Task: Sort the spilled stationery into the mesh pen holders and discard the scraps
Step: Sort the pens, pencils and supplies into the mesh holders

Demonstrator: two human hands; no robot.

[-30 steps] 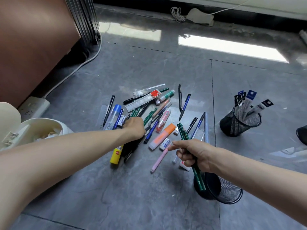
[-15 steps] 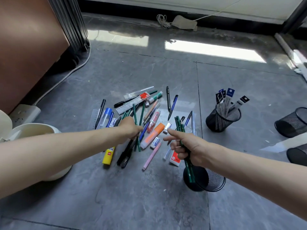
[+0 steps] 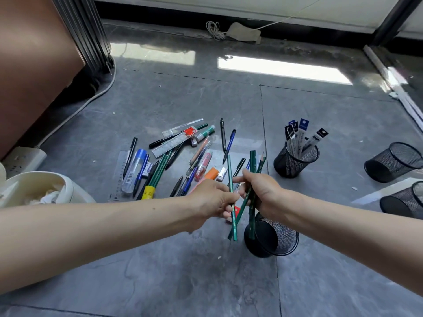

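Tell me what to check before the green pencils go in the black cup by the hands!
1. Right hand grips the pencil bundle: ok.
2. Left hand pinches a single pencil: ok.
3. Bundle's lower end over the near mesh holder: ok, it seems.
4. Single pencil's lower end over that holder: not ok, it hangs left of the rim.
5. All green pencils collected: not ok, loose pencils lie unpicked.

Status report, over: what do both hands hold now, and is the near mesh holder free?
Left hand pinches one green pencil. Right hand grips pencil bundle by near mesh holder. Holder mouth looks clear.
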